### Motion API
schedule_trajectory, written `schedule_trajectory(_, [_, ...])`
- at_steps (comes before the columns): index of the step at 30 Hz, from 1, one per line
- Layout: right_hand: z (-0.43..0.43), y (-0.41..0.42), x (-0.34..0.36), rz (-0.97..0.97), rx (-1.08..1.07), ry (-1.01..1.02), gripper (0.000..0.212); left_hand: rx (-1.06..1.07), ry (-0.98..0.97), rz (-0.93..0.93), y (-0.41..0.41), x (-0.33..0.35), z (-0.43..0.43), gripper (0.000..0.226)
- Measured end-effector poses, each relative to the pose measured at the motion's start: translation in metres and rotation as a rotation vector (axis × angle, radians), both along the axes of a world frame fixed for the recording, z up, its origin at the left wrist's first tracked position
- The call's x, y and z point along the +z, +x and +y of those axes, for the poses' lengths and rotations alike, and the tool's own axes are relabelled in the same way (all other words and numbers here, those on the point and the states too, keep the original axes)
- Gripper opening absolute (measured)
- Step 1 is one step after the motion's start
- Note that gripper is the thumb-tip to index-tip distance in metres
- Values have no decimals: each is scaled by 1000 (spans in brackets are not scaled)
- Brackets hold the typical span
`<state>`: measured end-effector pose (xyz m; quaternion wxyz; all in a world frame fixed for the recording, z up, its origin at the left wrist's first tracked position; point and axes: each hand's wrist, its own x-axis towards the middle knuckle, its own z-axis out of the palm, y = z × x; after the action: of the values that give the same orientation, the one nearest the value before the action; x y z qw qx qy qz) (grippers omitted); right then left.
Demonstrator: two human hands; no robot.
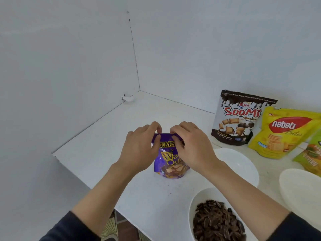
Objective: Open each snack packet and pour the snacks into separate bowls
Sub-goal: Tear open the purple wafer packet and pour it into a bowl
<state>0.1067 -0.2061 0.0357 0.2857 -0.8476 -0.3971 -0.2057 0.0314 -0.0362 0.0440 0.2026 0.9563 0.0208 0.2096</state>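
Observation:
A purple snack packet (169, 160) stands upright on the white table (121, 129). My left hand (141, 146) pinches its top edge on the left, and my right hand (191, 145) pinches the same edge on the right. The packet's top looks sealed between my fingers. A white bowl (192, 211) at the lower right holds dark sunflower seeds (217, 221). Behind my right wrist sits an empty white bowl (241, 164). A third white bowl (302, 190) lies at the right edge.
A brown-and-white Soomi packet (241, 117) stands against the back wall. Beside it leans a yellow Nabati packet (284, 133), and a green packet (311, 157) lies at the far right. The table's left edge drops off near my left forearm; walls close the corner.

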Motion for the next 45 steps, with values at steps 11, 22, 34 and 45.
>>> schedule_trajectory(11, [-15,-7,-3,-64,47,34,13,67,15,-83,-17,3,-15,16])
schedule_trajectory(22, [-15,-1,-2,2,36,11,10,6,-91,-53,-10,8,0,17])
schedule_trajectory(34, [0,-1,-5,-15,66,21,13,-20,-198,-87,-5,5,8,17])
schedule_trajectory(45, [9,2,-15,-101,112,79,17,15,-321,-54,-4,3,18,15])
